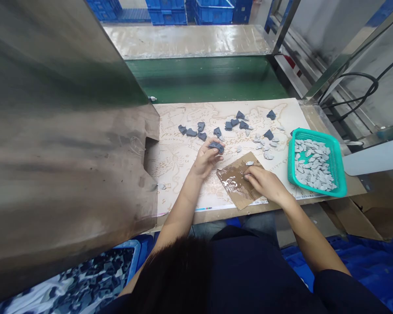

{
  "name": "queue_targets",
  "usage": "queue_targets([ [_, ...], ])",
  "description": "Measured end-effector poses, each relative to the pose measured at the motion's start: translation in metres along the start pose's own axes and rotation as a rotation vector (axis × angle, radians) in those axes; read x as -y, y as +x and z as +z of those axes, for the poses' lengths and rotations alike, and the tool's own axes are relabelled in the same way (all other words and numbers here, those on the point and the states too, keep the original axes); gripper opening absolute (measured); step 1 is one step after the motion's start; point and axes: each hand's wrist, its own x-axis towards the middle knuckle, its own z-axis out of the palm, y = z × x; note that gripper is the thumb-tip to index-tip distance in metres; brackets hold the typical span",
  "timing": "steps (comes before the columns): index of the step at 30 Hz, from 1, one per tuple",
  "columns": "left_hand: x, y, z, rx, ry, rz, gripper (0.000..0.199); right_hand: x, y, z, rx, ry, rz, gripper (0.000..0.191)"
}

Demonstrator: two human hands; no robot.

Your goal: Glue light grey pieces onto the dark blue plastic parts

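My left hand (pixel 205 159) is closed on a dark grey stone-like piece (pixel 216 147) and holds it above the printed sheet. My right hand (pixel 263 182) is pinched over a brown cardboard square (pixel 240 196), which has a wet, shiny smear on it. Whatever is between those fingertips is too small and hidden to name. A small pale grey chip (pixel 249 163) lies on the cardboard just beyond the right fingers. More dark pieces (pixel 235 123) and loose pale chips (pixel 267 155) are scattered on the sheet past both hands.
A green plastic basket (pixel 341 174) of pale chips stands at the right. Along the left rises a large metal panel (pixel 68 131). Behind the map-printed sheet (pixel 173 170) runs a green belt (pixel 203 80). A blue crate (pixel 136 257) with dark pieces sits low at the left.
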Motion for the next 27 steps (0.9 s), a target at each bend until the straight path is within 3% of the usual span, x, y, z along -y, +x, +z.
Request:
queue_targets([
  [5, 0.005, -0.004, 0.008, 0.016, 0.016, -0.051, 0.047, 0.005, 0.001, -0.014, -0.158, 0.352, 0.054, 0.019],
  [11, 0.014, -0.008, 0.017, 0.141, 0.089, -0.144, 0.051, 0.024, 0.006, -0.022, -0.334, 0.710, 0.040, 0.037],
  [18, 0.017, -0.008, 0.015, 0.206, 0.116, -0.153, 0.054, 0.034, 0.015, -0.013, -0.480, 0.744, 0.010, 0.040],
  [27, 0.017, -0.009, 0.016, 0.247, 0.126, -0.123, 0.049, 0.034, 0.019, -0.009, -0.434, 0.642, 0.061, 0.040],
])
